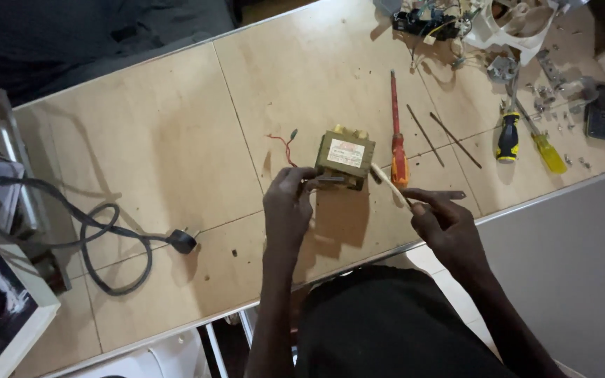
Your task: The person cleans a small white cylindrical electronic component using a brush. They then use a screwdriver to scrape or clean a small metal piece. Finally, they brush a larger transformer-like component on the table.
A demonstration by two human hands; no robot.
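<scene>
A yellowish block-shaped transformer [344,157] with a pale label sits on the wooden table [176,154]. My left hand [287,203] grips its near left side. My right hand [442,220] pinches a thin cream-coloured lead [388,183] that runs from the transformer's right side. A thin red wire [285,145] trails from the transformer's far left corner. A red-and-orange screwdriver [395,133] lies just right of the transformer, close to the lead.
A black power cord with plug [117,241] loops at the left beside a white appliance [1,280]. Two thin rods [442,133], a black-yellow screwdriver [508,136], a yellow screwdriver [546,150], a phone [601,112], loose screws and white plastic parts [519,21] lie at the right.
</scene>
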